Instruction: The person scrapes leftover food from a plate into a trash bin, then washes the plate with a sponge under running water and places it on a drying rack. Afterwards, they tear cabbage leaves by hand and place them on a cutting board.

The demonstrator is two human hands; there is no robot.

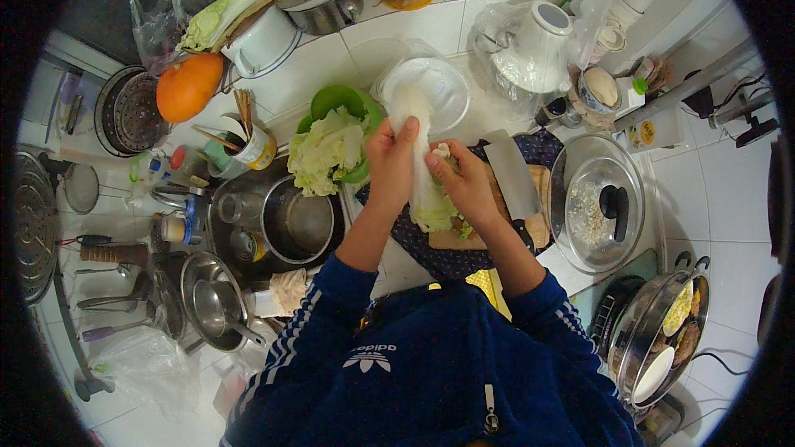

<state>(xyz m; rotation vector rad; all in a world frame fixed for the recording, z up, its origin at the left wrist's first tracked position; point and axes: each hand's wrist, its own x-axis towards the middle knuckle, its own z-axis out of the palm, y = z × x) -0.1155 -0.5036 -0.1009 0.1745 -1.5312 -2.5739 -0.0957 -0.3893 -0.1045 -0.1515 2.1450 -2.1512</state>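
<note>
My left hand (392, 164) grips a pale length of what looks like Chinese cabbage (422, 136). Its white end points towards a white bowl (450, 93), and its leafy green end hangs over the wooden chopping board (447, 239). Beside it, my right hand (467, 181) pinches a small whitish torn piece (442, 150), close against the cabbage. A cleaver (512, 171) lies on the board's right part, blade away from me. Left of my hands, a green plastic basket (338, 99) holds loose cabbage leaves (326, 146). Some green scraps (464, 230) lie on the board.
A sink (217, 223) with a metal pot (299, 223) is on the left. Right of the board, a glass lid (597, 155) covers chopped white bits. An open pan of food (667, 335) stands at lower right. An orange pumpkin (189, 88) and a cabbage (230, 12) sit at upper left.
</note>
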